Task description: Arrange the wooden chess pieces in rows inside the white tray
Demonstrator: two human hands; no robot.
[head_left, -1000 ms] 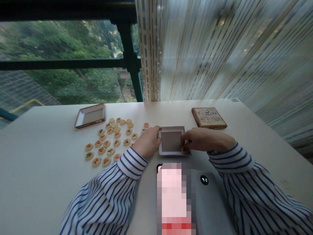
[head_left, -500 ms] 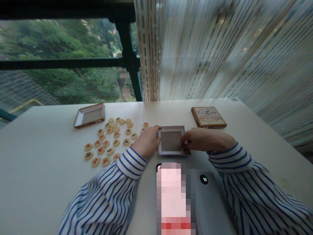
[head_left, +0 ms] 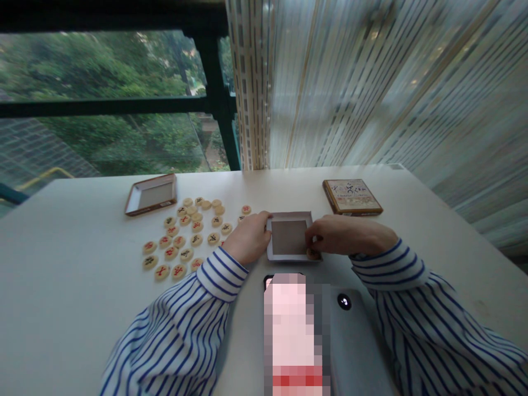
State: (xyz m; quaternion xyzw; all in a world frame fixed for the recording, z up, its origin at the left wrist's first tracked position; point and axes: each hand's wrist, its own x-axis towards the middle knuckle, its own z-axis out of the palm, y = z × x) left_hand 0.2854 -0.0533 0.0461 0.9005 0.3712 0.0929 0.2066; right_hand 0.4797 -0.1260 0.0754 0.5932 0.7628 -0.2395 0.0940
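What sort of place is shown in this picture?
It looks like an indoor sitting spot beside a window, perhaps in a home or a café; I cannot tell which. Trees show through the glass, a striped curtain hangs alongside, and pieces lie on a white table.

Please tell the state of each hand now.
Left hand: closed on left edge of shallow, white-walled, rectangular cardboard box.
Right hand: fingers curled at round, pale wooden disc; grip unclear.

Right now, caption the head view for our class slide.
Left hand on an open box, right hand at a round piece in its corner.
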